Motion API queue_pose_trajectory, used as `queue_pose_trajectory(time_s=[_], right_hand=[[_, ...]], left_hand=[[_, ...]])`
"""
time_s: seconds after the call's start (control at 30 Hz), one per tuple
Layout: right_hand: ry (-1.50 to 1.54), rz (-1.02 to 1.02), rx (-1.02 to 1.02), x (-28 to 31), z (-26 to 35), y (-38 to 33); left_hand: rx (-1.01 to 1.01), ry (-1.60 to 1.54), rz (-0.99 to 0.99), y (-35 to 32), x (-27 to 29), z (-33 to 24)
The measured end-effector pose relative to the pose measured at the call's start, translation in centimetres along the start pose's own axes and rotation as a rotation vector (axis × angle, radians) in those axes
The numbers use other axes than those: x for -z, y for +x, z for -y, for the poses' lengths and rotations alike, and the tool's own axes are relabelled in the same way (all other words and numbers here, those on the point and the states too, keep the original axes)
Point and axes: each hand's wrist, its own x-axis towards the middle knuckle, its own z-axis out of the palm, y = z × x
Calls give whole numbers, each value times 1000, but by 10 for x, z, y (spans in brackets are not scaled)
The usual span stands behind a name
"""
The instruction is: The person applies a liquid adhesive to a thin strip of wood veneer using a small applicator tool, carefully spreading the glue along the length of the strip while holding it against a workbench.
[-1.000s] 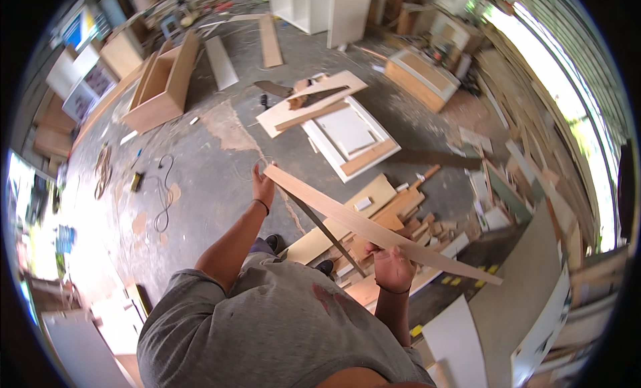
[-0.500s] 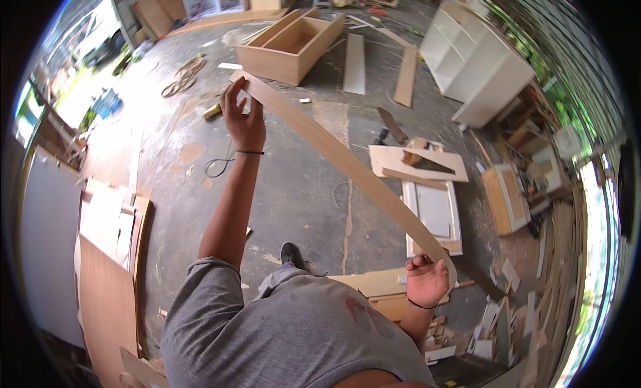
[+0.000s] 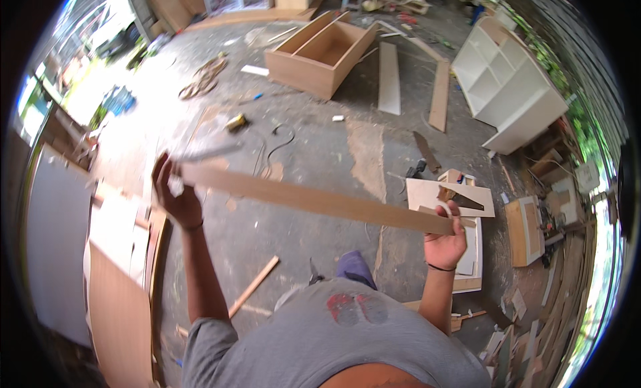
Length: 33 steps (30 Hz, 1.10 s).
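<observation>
Free floor (image 3: 314, 248) below plank (image 3: 314, 201), 1 wooden box (image 3: 300, 73) beyond

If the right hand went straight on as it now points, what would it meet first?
Past the wooden strip it holds, the right hand would probably meet the handsaw first; depth is unclear, so it might pass above.

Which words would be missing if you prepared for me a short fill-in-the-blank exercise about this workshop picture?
1. The left hand and the right hand hold one long strip made of ____.
2. The saw on the pale board is closer to the ____ hand than to the other.
3. The person's shirt, apart from its reddish mark, is ____.
4. The shelf unit is mainly ____ in colour.
Missing words: wood; right; grey; white.
</observation>
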Motion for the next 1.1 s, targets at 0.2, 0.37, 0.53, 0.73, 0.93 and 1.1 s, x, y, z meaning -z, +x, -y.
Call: queue_pose_trajectory(time_s=[0.2,0.37,0.53,0.73,0.93,1.1], right_hand=[[-102,47,74,1,-44,107],[-143,153,96,16,-64,221],[-253,249,104,-21,-103,348],[-286,275,45,-33,-189,503],[-482,-16,-109,-56,-302,646],[-589,-55,-171,-98,-373,761]], left_hand=[[58,31,32,4,-71,91],[304,45,394,34,-173,95],[375,202,683,23,-213,154],[947,12,850,2,-249,212],[1105,4,876,23,-322,307],[1052,72,837,87,-368,397]])
